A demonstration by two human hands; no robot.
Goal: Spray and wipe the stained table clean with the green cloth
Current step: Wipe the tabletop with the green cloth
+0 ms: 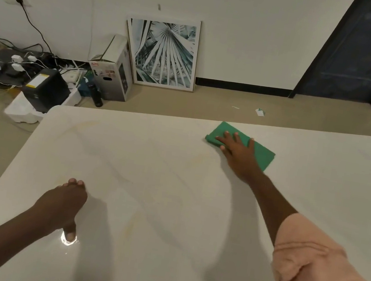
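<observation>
While the right hand (239, 151) presses flat, fingers spread, on the folded green cloth (261, 153), faint yellowish stains (130, 227) lie near-left; the left hand (63, 203) braces, empty, on the glossy white table (191, 215).

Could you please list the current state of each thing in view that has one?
Folded green cloth: flat on the table, pressed under the right hand.
Right hand: fingers spread on the cloth.
Left hand: resting on the table, holding nothing.
White glossy table: faint yellowish streaks remain.
Framed palm-leaf picture: leaning against the wall.

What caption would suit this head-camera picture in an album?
Right hand presses flat on the green cloth on the white table; left hand rests on it.
</observation>
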